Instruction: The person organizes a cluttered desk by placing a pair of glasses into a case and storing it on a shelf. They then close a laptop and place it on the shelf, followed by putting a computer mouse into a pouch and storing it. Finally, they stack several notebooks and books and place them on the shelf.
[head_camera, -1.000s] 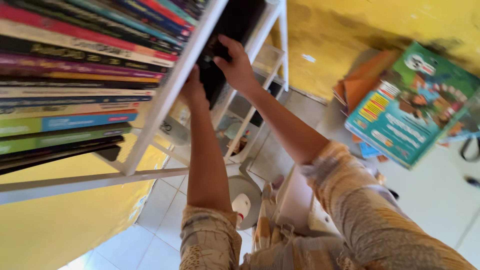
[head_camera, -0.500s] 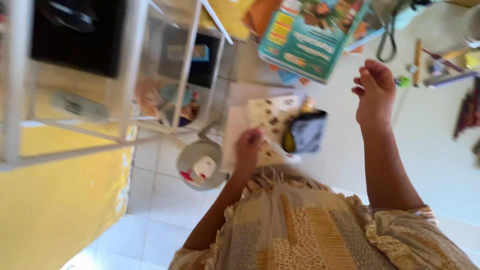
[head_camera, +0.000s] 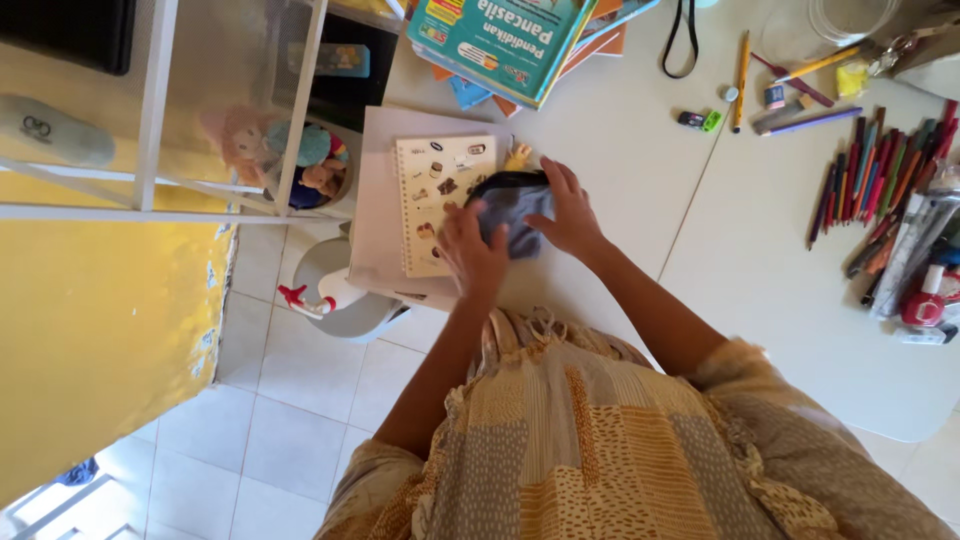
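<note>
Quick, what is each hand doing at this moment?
Left hand: closed on the near edge of the small blue-grey fabric pouch.
Right hand: fingers spread, gripping the same pouch from its far side.

Blue-grey pouch (head_camera: 510, 215) — black-rimmed; cream notebook (head_camera: 435, 200) — small stickers; teal book (head_camera: 500, 40); white table (head_camera: 760, 270).

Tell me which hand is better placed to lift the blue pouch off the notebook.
Right, probably. The right hand lies across the blue pouch, fingers spread over its top and far side. The left hand only touches its near edge, resting partly over the spiral notebook.
</note>
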